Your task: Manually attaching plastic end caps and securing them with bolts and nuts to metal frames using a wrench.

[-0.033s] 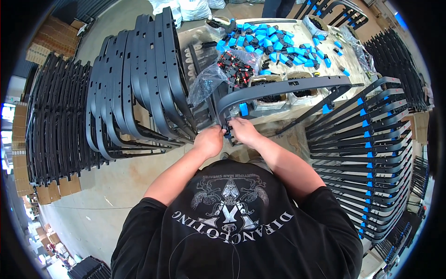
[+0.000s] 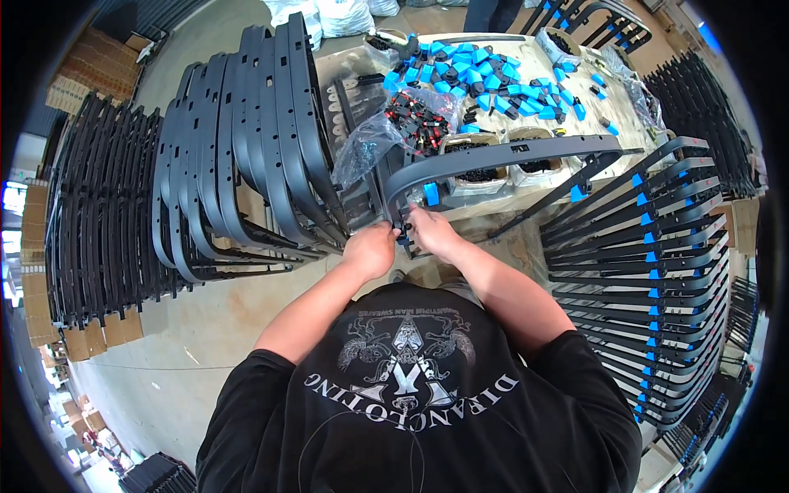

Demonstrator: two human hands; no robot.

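A dark grey bent metal frame (image 2: 509, 153) rests across the near side of the worktable, its curved corner right in front of me. My left hand (image 2: 371, 249) is closed at the lower end of that corner, its fingertips against the frame's leg. On the other side of the same leg, my right hand (image 2: 434, 233) has its fingers bent together around a small dark part that I cannot make out. A bit of blue shows just under the fingertips. Beyond my right hand, a blue plastic piece (image 2: 431, 194) lies at the table edge.
Similar grey frames (image 2: 288, 123) stand in a row at left, beside darker stacked ones (image 2: 103, 214). Frames with blue pieces (image 2: 641, 287) fan out at right. The table holds blue and black parts (image 2: 477, 74), red-and-black parts (image 2: 417, 119) in a plastic bag, and tubs of small black parts (image 2: 474, 184).
My right hand's fingers have shifted slightly at the frame's leg. My left hand and the frame look the same.
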